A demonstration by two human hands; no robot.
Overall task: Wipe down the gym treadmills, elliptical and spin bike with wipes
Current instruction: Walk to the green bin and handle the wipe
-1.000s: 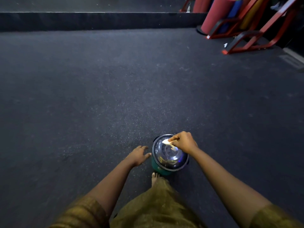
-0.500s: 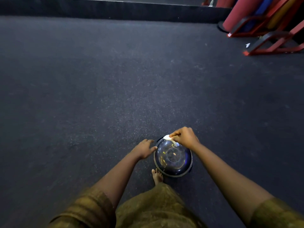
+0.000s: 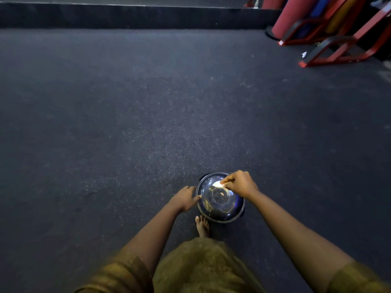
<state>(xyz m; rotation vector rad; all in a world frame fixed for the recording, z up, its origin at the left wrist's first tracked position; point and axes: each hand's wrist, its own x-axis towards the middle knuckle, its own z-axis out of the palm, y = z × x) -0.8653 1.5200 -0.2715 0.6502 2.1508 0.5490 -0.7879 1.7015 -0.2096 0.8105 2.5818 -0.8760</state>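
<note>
Tub: a round dark tub with a glossy domed lid (image 3: pixel 221 208) stands on the dark speckled rubber floor (image 3: pixel 148 115), right in front of the person's bare foot (image 3: pixel 202 226).
Wipe: a small white wipe (image 3: pixel 218 184) lies on the far part of the tub's lid, only a scrap of it showing past the fingers.
Right hand: the right hand (image 3: pixel 241 183) sits over the tub's far right side, thumb and fingers pinching the wipe.
Left hand: the left hand (image 3: pixel 186 197) is at the tub's left side, fingers fairly straight, tips touching the rim and holding nothing.
Risk, tub: I'd say a sharp tug on the wipe could drag or tip the tub, as only fingertips steady it.
Risk, wipe: pinched by an edge, the wipe could tear or bring a string of others with it.
Risk, footing: the foot is touching or nearly touching the tub, so a step forward could knock it.
Pointing: the lid faces straight up; the wipe's free end points from the fingers toward the tub's left.
Long axis: the tub is round, with its only axis upright; too little of the wipe shows to give its axis.
Beyond the tub: red metal racks (image 3: pixel 338 47) holding rolled mats (image 3: pixel 283 17) stand well apart, far right.
</note>
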